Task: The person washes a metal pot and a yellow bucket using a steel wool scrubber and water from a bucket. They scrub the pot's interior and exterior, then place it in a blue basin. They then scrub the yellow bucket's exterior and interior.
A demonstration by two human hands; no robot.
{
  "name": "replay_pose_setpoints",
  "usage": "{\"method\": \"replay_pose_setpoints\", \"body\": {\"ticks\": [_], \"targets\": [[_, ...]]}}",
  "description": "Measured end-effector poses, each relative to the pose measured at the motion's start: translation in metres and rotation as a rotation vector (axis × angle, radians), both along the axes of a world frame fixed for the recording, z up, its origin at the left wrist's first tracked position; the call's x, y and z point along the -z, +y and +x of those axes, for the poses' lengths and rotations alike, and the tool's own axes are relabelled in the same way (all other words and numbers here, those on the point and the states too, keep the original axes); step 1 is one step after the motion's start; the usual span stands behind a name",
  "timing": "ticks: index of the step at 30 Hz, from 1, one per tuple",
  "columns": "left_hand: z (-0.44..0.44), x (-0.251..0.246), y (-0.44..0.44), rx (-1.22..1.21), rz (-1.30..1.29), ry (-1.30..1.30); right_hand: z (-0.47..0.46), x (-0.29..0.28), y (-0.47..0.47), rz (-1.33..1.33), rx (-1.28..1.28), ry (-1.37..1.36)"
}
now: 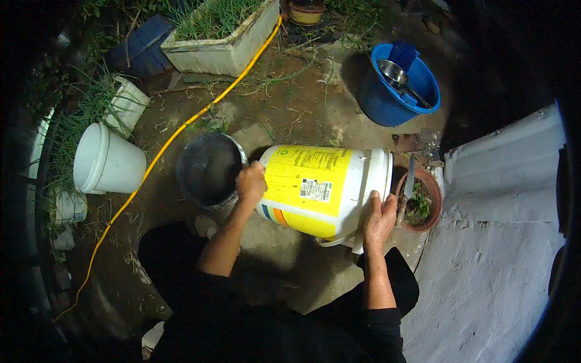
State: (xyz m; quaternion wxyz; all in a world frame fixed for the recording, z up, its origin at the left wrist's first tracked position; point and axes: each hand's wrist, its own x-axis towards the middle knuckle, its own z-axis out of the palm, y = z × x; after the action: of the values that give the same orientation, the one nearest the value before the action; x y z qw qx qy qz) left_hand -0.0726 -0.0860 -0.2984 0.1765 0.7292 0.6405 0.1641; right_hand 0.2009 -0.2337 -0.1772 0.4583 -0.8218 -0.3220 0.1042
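Note:
A white plastic bucket (305, 190) with a yellow printed label lies on its side before me, its rim end to the right. My right hand (380, 219) holds it at the rim, with the thumb laid along the edge. At the bucket's base end, my left hand (251, 181) is curled into a loose fist. Whether something is inside those fingers is hidden. Just left of that hand stands a dark round bucket (209, 170) with murky contents. Part of the white bucket's handle (331, 242) shows below its side.
A kitchen knife (408, 193) rests across a terracotta pot (436, 199) with a plant. A blue bucket (386, 106) holds a metal ladle (393, 72). A yellow hose (181, 129) crosses the ground past a white bucket (122, 161) and a planter (213, 56). A white wall (485, 272) bounds the right.

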Motion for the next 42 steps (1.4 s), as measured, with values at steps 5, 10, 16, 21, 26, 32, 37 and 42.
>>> {"method": "replay_pose_setpoints", "body": {"ticks": [5,10,16,21,26,32,37,42], "targets": [[0.071,-0.054,-0.072,0.219,0.12,-0.338,0.009,-0.003,-0.007,-0.068,0.037,0.018],[0.017,0.006,-0.015,0.065,0.088,-0.055,0.002,0.001,-0.005,-0.04,0.015,0.009],[0.074,-0.021,-0.025,0.127,-0.083,-0.563,-0.013,-0.004,0.004,-0.049,-0.036,-0.052],[0.126,-0.1,-0.059,0.436,-0.065,-0.413,-0.002,-0.008,-0.009,-0.105,0.003,-0.009],[0.012,-0.004,0.013,0.026,0.065,-0.074,-0.018,-0.009,0.001,-0.05,-0.07,-0.076],[0.115,-0.08,-0.044,0.316,0.084,-0.378,-0.014,-0.01,0.0,-0.087,-0.068,-0.176],[0.116,-0.071,-0.057,0.367,0.055,-0.538,0.0,-0.002,-0.013,-0.08,-0.012,-0.072],[0.003,0.015,-0.007,0.054,0.039,-0.142,-0.015,-0.004,-0.002,-0.08,-0.079,-0.032]]}}
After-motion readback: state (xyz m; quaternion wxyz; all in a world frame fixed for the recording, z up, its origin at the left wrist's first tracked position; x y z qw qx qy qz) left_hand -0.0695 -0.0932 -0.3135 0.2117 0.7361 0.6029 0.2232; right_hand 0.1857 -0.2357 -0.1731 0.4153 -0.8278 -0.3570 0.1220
